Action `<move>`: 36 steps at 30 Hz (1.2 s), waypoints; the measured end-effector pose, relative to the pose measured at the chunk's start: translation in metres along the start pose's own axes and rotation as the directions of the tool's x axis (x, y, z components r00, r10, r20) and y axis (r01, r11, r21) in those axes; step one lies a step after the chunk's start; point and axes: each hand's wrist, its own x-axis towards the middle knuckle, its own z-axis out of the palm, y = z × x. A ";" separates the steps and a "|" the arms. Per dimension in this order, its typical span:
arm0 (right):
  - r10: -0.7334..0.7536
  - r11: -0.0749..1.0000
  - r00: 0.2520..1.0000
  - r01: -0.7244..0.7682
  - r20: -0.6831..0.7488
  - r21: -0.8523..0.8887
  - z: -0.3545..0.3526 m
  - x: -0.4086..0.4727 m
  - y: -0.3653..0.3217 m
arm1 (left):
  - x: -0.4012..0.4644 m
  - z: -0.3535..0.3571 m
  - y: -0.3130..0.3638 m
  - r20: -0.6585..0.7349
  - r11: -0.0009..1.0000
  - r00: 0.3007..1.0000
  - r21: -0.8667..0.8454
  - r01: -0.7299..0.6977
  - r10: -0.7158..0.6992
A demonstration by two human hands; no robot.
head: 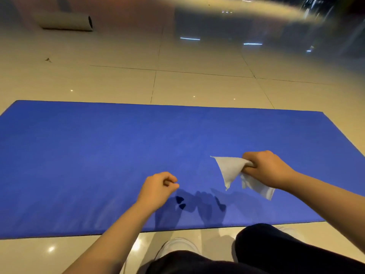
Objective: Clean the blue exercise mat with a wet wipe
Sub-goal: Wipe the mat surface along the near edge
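The blue exercise mat (98, 165) lies flat on the tiled floor (197, 86), directly beneath both hands. The right hand (266, 169) grips the wet wipe (231, 171) in a closed fist; the wipe hangs loosely bunched, with one corner fanning out to the left of the fist and another trailing below it. The wipe appears raised off the mat, judging by its shadow. The left hand (160, 186) hovers to the left of the wipe, fingers curled, holding nothing.

Risks from this position:
- A bunched wipe presents little contact area, so a stroke may leave unwiped bands.
- With neither hand bracing the mat, a firm stroke may make it slide on the glossy tiles.
- The trailing corner may fold under and drag.
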 end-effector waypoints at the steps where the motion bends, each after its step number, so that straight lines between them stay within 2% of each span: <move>1: 0.011 1.000 1.000 -0.011 0.010 0.028 -0.003 -0.004 0.003 | 0.000 -0.005 0.011 0.011 0.997 0.999 -0.074 -0.032 0.033; 5: 0.096 0.989 0.994 -0.090 -0.047 0.119 -0.037 -0.026 -0.002 | -0.019 -0.028 0.058 -0.014 0.963 0.985 -0.209 -0.173 0.173; 12: -0.074 0.979 0.974 0.112 -0.214 0.170 -0.101 -0.087 -0.081 | -0.090 -0.066 0.152 0.090 0.886 0.963 -0.421 -0.194 0.253; 16: -0.158 0.974 0.918 0.205 -0.364 0.092 -0.114 -0.121 -0.126 | -0.142 -0.106 0.178 0.008 0.804 0.952 -0.538 -0.254 0.306; 19: -0.137 0.981 0.908 0.179 -0.395 0.072 -0.111 -0.140 -0.143 | -0.176 -0.135 0.181 -0.086 0.838 0.946 -0.444 -0.317 0.312; 21: -0.111 0.980 0.910 0.168 -0.400 0.110 -0.106 -0.150 -0.145 | -0.196 -0.151 0.182 -0.076 0.877 0.946 -0.357 -0.322 0.316; 26: -0.057 0.969 0.920 0.145 -0.388 0.201 -0.094 -0.166 -0.142 | -0.231 -0.179 0.186 0.163 0.945 0.931 -0.055 -0.323 0.328; 30: -0.117 0.959 0.912 0.206 -0.393 0.194 -0.094 -0.169 -0.153 | -0.238 -0.184 0.188 0.223 0.931 0.926 0.141 -0.338 0.303; 33: -0.166 0.948 0.910 0.253 -0.381 0.193 -0.092 -0.169 -0.161 | -0.230 -0.181 0.175 0.242 0.935 0.914 0.058 -0.350 0.327; 36: -0.189 0.933 0.903 0.288 -0.385 0.215 -0.090 -0.161 -0.178 | -0.214 -0.179 0.147 0.152 0.926 0.917 -0.145 -0.348 0.368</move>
